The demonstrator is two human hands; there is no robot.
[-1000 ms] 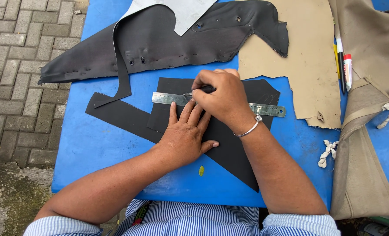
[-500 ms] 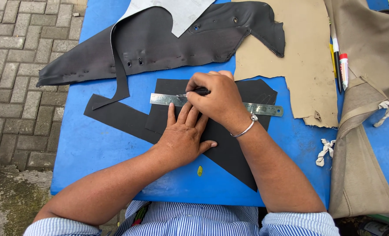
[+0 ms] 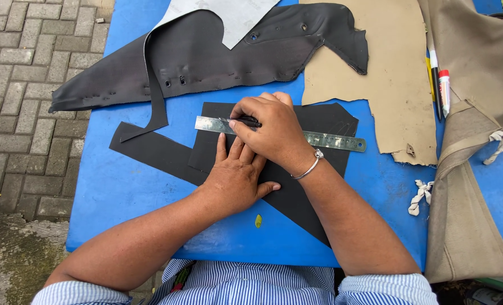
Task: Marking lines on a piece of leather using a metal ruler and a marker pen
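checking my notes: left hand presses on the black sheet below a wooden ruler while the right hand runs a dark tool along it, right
Not quite: the ruler is metal, not wooden, as the head view shows. The left hand does press on the black sheet, and the right hand runs a dark tool along it.

Blue table [image 3: 127,186] on grey brick paving [image 3: 20,113], mossy concrete [image 3: 14,254] below, in daylight

My ruler [image 3: 325,139] lies across the cut sheet [image 3: 296,192]; pens [image 3: 439,85] lie right of it, the large hide [image 3: 206,56] behind.
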